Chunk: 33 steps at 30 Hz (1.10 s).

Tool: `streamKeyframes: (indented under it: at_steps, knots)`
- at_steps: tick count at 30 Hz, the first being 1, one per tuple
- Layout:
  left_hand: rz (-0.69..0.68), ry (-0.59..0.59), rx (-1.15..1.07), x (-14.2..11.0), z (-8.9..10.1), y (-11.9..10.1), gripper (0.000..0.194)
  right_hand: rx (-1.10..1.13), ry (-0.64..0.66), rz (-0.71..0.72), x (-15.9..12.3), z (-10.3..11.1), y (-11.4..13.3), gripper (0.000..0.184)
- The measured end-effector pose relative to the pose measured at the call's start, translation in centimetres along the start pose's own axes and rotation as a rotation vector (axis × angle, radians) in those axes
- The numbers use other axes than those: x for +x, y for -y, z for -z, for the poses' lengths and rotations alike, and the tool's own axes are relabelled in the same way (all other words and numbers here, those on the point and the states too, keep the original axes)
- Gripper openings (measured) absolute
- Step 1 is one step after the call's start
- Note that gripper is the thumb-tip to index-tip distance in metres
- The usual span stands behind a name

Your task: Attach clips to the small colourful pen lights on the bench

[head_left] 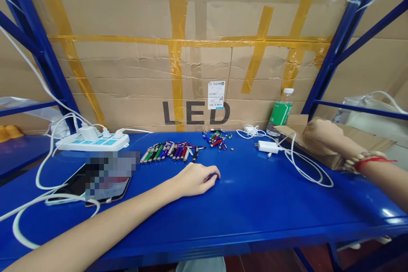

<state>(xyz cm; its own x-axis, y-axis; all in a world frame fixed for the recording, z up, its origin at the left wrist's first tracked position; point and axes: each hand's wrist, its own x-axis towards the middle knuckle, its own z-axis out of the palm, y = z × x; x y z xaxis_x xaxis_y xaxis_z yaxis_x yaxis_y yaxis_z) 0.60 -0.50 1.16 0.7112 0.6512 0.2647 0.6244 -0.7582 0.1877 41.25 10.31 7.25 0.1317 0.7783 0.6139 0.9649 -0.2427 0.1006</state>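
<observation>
My left hand (198,178) rests on the blue tabletop (223,216), fingers loosely curled and thumb close to the index finger; nothing shows in it. Just behind it lies a row of small keychain flashlights (172,151) in several colours, with clips at their far ends. A loose pile of similar small coloured pieces and clips (218,138) is farther back, beside a tiny round silvery piece (232,149). At the right, my right hand (323,134) is over an open cardboard box (338,159), its fingers bent down and hidden from view.
A white power strip (95,142) with plugs and cables stands at the left, behind two phones or tablets (108,193), partly blurred. A white charger (267,146) with a looped cable and a green-labelled bottle (280,112) are at the right. Cardboard (134,76) walls the back.
</observation>
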Motion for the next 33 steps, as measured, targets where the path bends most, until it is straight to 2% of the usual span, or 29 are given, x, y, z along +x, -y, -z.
streamKeyframes:
  at_steps: [2,3,4,6,8,10,14,18,22,33]
  knots:
    - [0.012,0.003,0.003,0.0,0.0,0.0,0.022,0.021,-0.022,0.060,-0.2,0.6,1.9,0.035]
    - [0.017,0.006,0.006,0.0,0.0,0.0,0.021,0.062,-0.060,0.146,-0.4,1.0,3.3,0.040]
    - [0.020,0.007,0.009,0.0,0.0,0.0,0.021,0.138,-0.077,0.294,-0.6,1.5,4.9,0.045]
    - [0.016,0.010,0.015,0.0,0.1,-0.1,0.021,0.273,-0.032,0.589,-1.5,2.2,8.5,0.059]
    - [0.006,0.011,0.028,0.0,0.1,-0.1,0.021,0.334,-0.030,0.741,-2.6,2.4,12.3,0.070]
    - [-0.005,0.009,0.047,-0.1,0.2,-0.1,0.021,0.412,0.073,0.865,-3.8,2.0,15.8,0.082]
    - [-0.002,0.013,0.058,-0.1,0.2,-0.1,0.020,0.508,0.373,0.838,-4.6,-0.1,20.9,0.099]
    - [0.003,0.012,0.040,-0.1,0.2,0.0,0.019,0.542,0.516,0.712,-3.6,-2.2,23.5,0.101]
    - [0.002,-0.001,0.017,-0.1,0.1,0.1,0.019,0.514,0.537,0.656,-2.9,-3.1,24.7,0.088]
    - [0.008,0.003,0.011,0.0,-0.1,0.2,0.020,0.407,0.406,0.576,-2.8,-3.3,24.5,0.052]
